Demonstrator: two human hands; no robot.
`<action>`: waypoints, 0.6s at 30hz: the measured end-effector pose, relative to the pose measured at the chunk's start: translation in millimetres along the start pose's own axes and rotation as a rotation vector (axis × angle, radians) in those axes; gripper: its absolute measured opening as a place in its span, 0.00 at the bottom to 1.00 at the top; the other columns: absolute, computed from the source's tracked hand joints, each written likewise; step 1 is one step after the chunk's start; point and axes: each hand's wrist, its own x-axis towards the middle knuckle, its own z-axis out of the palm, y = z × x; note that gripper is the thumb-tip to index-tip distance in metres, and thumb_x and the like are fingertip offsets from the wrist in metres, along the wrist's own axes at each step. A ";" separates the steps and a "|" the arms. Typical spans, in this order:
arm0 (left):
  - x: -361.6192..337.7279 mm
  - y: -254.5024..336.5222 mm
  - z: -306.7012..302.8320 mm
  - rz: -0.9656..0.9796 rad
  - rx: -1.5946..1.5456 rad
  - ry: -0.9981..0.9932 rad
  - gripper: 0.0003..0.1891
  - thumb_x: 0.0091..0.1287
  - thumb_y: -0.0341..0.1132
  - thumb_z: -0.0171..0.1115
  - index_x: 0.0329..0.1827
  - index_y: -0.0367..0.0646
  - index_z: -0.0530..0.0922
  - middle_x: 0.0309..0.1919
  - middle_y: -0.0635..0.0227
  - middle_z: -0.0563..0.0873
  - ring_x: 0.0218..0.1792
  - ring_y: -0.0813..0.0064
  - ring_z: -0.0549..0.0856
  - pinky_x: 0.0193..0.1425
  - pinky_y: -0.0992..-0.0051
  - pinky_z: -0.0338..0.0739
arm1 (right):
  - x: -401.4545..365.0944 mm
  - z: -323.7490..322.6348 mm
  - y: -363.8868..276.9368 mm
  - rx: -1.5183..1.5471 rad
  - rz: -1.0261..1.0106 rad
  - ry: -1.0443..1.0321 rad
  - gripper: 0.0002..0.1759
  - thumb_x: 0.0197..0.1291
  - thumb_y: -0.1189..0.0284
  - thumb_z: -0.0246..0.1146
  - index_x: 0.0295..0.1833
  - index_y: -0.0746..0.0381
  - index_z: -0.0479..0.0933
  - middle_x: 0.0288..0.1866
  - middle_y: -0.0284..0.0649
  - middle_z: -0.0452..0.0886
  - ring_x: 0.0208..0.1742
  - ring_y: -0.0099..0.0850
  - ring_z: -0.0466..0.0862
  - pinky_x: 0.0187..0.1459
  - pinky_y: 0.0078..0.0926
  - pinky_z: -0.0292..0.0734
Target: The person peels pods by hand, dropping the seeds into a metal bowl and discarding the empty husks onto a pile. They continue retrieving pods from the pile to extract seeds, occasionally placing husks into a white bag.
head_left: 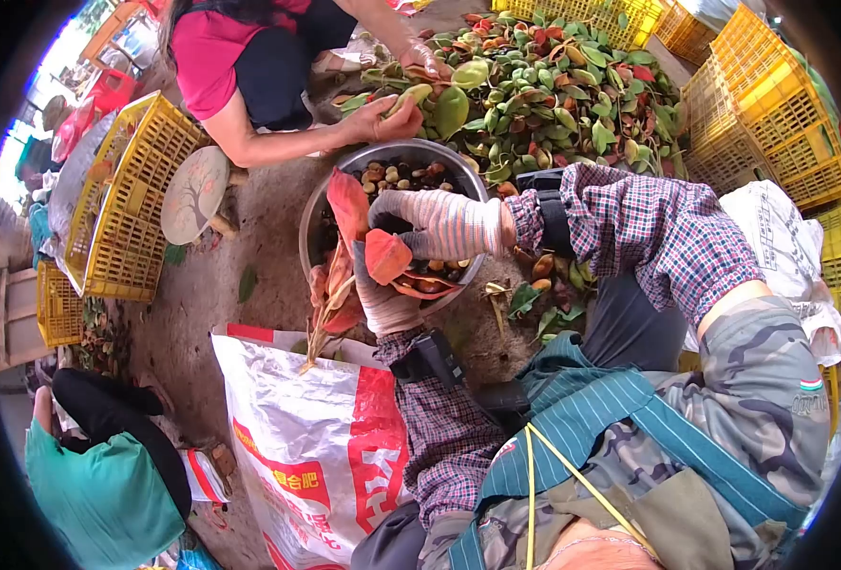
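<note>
My left hand (389,306), in a striped glove with grey fingertips, is closed around a bunch of red seed pods (347,203) with dry stalks hanging down. My right hand (449,223), gloved alike, has its fingers curled against a red pod piece (386,256) beside the left thumb. What exactly lies between the right fingertips is partly hidden. Both hands are over the near side of a metal basin (476,190), which holds dark and brown round seeds (406,178).
A large heap of green and red pods (573,95) lies beyond the basin. Across from me, a person in pink (213,62) handles green pods. Yellow crates (135,204) stand left, more crates (772,104) right. A white-and-red sack (297,408), a round stool (195,195) and a person in green (107,499) are nearby.
</note>
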 end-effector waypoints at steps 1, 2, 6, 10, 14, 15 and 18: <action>-1.3 -0.4 2.9 -0.024 0.013 0.050 0.26 0.72 0.53 0.49 0.63 0.43 0.70 0.57 0.62 0.78 0.57 0.64 0.78 0.64 0.62 0.71 | -0.5 1.9 2.9 -0.066 0.012 0.010 0.19 0.60 0.62 0.63 0.55 0.55 0.70 0.43 0.49 0.80 0.45 0.47 0.81 0.47 0.37 0.75; -3.2 0.1 5.8 -0.037 0.105 0.072 0.29 0.71 0.54 0.51 0.65 0.40 0.68 0.60 0.61 0.75 0.60 0.64 0.75 0.67 0.62 0.68 | -0.5 0.6 -1.0 -0.137 0.005 0.022 0.19 0.59 0.62 0.62 0.53 0.57 0.70 0.42 0.51 0.80 0.44 0.52 0.80 0.44 0.40 0.74; -3.1 -2.1 22.3 0.048 0.286 -0.069 0.30 0.71 0.56 0.47 0.67 0.44 0.66 0.63 0.62 0.73 0.62 0.60 0.73 0.67 0.55 0.66 | 7.7 19.5 54.7 -0.058 0.059 0.072 0.13 0.64 0.68 0.58 0.51 0.61 0.69 0.34 0.39 0.78 0.38 0.31 0.80 0.45 0.25 0.76; -5.6 6.2 25.8 -0.045 0.031 0.026 0.36 0.66 0.58 0.57 0.66 0.37 0.66 0.63 0.59 0.73 0.63 0.61 0.73 0.69 0.59 0.65 | 3.6 -6.0 34.8 0.203 0.582 0.011 0.22 0.62 0.62 0.57 0.59 0.59 0.66 0.31 0.46 0.81 0.30 0.37 0.83 0.30 0.34 0.76; -3.4 14.9 33.1 0.074 0.177 -0.027 0.43 0.61 0.63 0.60 0.69 0.38 0.63 0.63 0.59 0.74 0.63 0.60 0.72 0.70 0.59 0.64 | -3.3 -2.0 70.8 0.003 0.437 -0.096 0.25 0.65 0.65 0.55 0.66 0.55 0.63 0.34 0.42 0.81 0.29 0.31 0.81 0.29 0.30 0.76; -2.0 15.0 32.1 0.020 0.112 -0.085 0.42 0.61 0.62 0.61 0.68 0.38 0.65 0.63 0.60 0.74 0.64 0.60 0.72 0.70 0.59 0.64 | -3.7 -0.5 74.2 0.065 0.410 -0.125 0.25 0.66 0.66 0.54 0.68 0.55 0.62 0.37 0.42 0.81 0.31 0.31 0.81 0.31 0.29 0.77; 7.8 6.5 15.1 0.061 0.078 0.069 0.39 0.61 0.59 0.63 0.65 0.37 0.68 0.61 0.61 0.76 0.60 0.62 0.75 0.66 0.59 0.67 | -3.5 -10.5 51.2 0.220 0.145 -0.280 0.20 0.69 0.64 0.52 0.63 0.56 0.69 0.46 0.40 0.78 0.42 0.30 0.80 0.43 0.28 0.77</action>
